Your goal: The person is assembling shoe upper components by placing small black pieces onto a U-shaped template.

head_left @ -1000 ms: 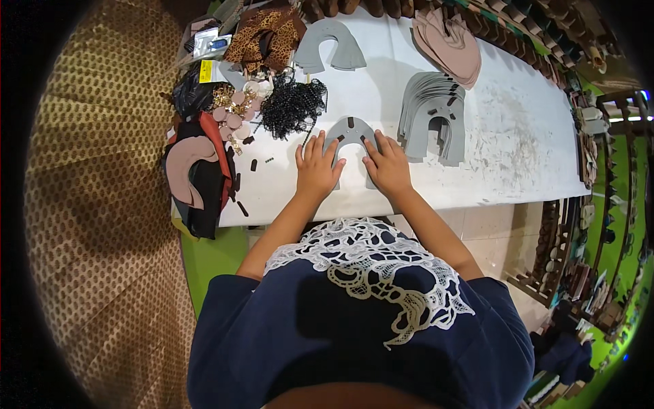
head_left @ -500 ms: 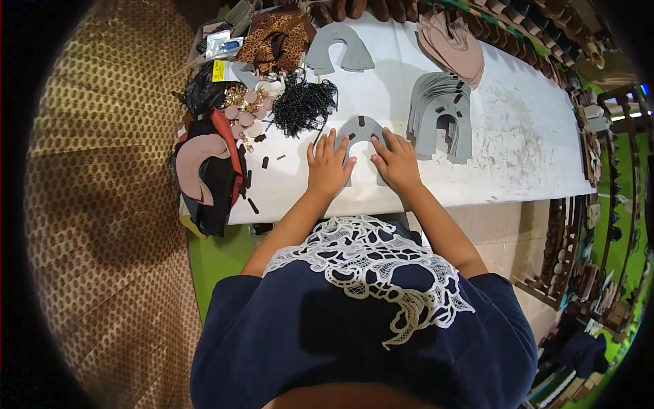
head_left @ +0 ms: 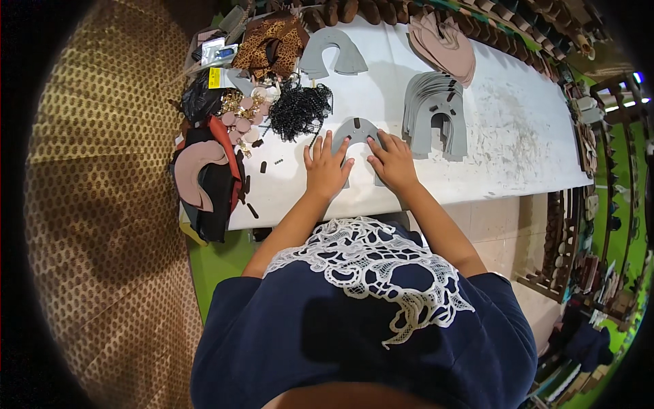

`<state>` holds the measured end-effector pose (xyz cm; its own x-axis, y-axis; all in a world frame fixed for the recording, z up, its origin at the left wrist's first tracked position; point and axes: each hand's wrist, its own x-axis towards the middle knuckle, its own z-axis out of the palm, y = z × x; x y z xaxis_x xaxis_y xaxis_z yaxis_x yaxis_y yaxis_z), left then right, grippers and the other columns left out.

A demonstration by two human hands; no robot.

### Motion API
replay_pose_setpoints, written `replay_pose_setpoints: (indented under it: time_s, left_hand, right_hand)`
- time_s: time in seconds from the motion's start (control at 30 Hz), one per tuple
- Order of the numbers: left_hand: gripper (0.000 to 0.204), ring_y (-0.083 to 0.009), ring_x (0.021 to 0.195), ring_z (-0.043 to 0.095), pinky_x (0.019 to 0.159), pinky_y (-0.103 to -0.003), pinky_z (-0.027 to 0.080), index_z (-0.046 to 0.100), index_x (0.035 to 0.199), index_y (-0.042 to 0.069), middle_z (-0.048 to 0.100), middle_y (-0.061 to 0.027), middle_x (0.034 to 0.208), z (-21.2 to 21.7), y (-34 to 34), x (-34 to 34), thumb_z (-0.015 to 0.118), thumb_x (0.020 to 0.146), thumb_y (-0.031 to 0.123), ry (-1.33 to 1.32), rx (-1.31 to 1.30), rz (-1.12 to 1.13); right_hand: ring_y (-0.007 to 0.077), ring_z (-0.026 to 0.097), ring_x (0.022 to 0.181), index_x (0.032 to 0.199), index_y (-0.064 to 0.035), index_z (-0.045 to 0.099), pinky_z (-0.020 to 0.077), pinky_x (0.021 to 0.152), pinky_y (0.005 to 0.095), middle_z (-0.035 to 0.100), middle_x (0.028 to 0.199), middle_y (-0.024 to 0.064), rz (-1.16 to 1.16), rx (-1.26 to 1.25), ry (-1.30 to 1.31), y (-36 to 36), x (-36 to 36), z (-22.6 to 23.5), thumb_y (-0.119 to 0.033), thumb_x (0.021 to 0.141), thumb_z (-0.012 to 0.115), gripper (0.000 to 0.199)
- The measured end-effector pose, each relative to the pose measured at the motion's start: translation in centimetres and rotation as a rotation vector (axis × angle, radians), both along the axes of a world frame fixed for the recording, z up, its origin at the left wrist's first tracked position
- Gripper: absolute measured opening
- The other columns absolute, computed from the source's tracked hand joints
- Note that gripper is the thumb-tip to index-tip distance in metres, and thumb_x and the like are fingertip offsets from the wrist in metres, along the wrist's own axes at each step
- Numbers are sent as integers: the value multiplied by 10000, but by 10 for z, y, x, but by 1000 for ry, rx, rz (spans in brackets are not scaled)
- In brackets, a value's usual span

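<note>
A grey horseshoe-shaped piece lies flat on the white table before me, its curve facing away. One small dark strip sits at the middle of the curve, and dark bits show beside my fingertips on both sides. My left hand rests on the left arm of the piece, fingers spread. On the opposite arm lies my right hand, its fingers also stretched out and pressing flat. Both palms cover much of the piece's sides. Neither hand grasps anything.
To the right is a fanned stack of similar grey pieces; more grey pieces lie farther back. Pink pieces are at the far right. Black beaded strands, pink discs and loose dark strips lie to the left.
Both hands stay spread on the grey piece with almost no movement. The whole table view has shifted slightly leftward.
</note>
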<state>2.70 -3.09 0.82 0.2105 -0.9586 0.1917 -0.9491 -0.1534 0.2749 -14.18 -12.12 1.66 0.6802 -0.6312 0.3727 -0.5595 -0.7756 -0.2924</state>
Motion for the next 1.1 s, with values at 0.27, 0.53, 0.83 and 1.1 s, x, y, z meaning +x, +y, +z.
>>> replay_pose_setpoints:
  time_s: [0.27, 0.53, 0.83, 1.1]
  left_hand:
    - [476, -326, 1287, 287, 1035, -564, 134, 483, 1299, 230, 332, -130, 1406, -4, 6, 4, 543, 846, 363, 38, -1, -22]
    - [628, -345, 1353, 171, 1054, -587, 13, 376, 1376, 221, 238, -140, 1467, -2, -5, 0, 521, 823, 480, -37, 57, -59]
    - [642, -355, 1337, 197, 1031, -615, 29, 385, 1370, 219, 257, -152, 1452, -3, -6, 4, 517, 814, 512, 0, 99, -67]
    - [609, -338, 1322, 229, 1031, -612, 52, 402, 1355, 182, 289, -144, 1433, -1, -5, 4, 515, 832, 473, 10, 66, -50]
  right_hand:
    - [294, 508, 1066, 1144, -93, 596, 394, 893, 411, 537, 1195, 133, -8, 137, -65, 0, -5, -6, -241, 817, 589, 359]
    - [313, 411, 1171, 1270, -145, 502, 339, 937, 424, 421, 1338, 130, -3, 23, 96, -1, -2, 0, -351, 838, 553, 481]
    - [286, 428, 1156, 1194, -109, 567, 353, 940, 415, 470, 1294, 107, -22, 51, 53, 0, 0, 0, -334, 828, 570, 431]
    - [321, 495, 1094, 1112, -47, 605, 381, 933, 405, 530, 1201, 156, -41, 273, -152, -5, -10, -13, -232, 821, 591, 345]
